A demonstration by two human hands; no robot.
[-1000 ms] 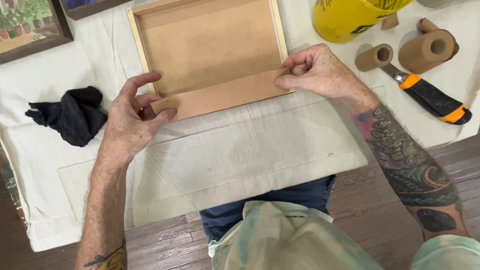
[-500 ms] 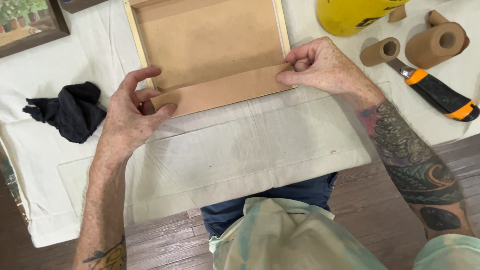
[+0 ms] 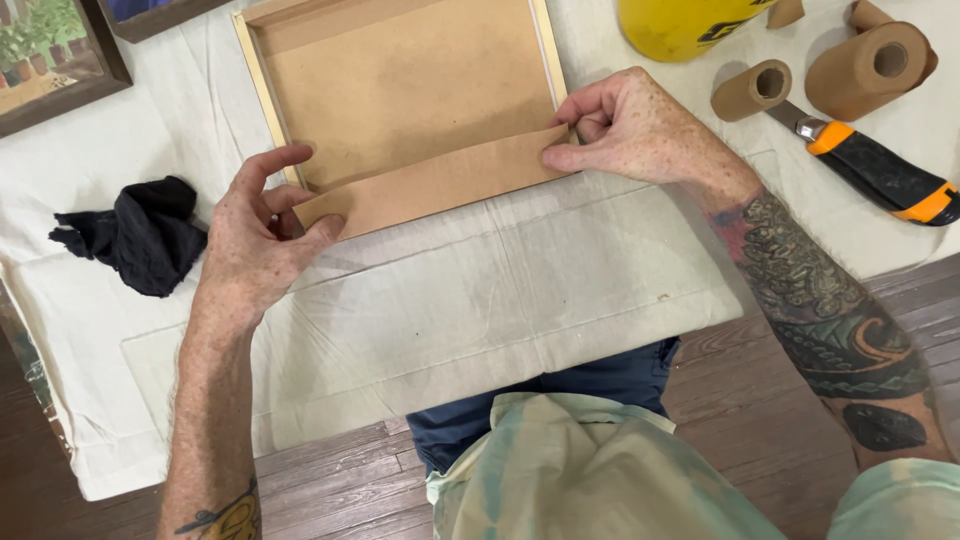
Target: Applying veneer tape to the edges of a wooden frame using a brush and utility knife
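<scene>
A picture frame point(image 3: 255, 95) lies face down on a pale cloth, its brown backing board showing inside a light rim. Along its near edge runs a strip of brown paper tape point(image 3: 440, 180). My left hand point(image 3: 262, 235) pinches the strip's left end with thumb and fingers. At the strip's right end, my right hand point(image 3: 635, 130) presses it down with thumb and fingertips at the frame's near right corner.
A crumpled black rag point(image 3: 140, 235) lies at the left. Two brown tape rolls point(image 3: 870, 65), a black and orange utility knife point(image 3: 880, 170) and a yellow container point(image 3: 680, 25) sit at the back right. Framed pictures point(image 3: 50, 60) lie at the back left. The cloth point(image 3: 520, 290) ends near my lap.
The strip of brown tape now stands up slightly along the frame's near edge, and both hands have shifted a little along it. The view has drifted slightly.
</scene>
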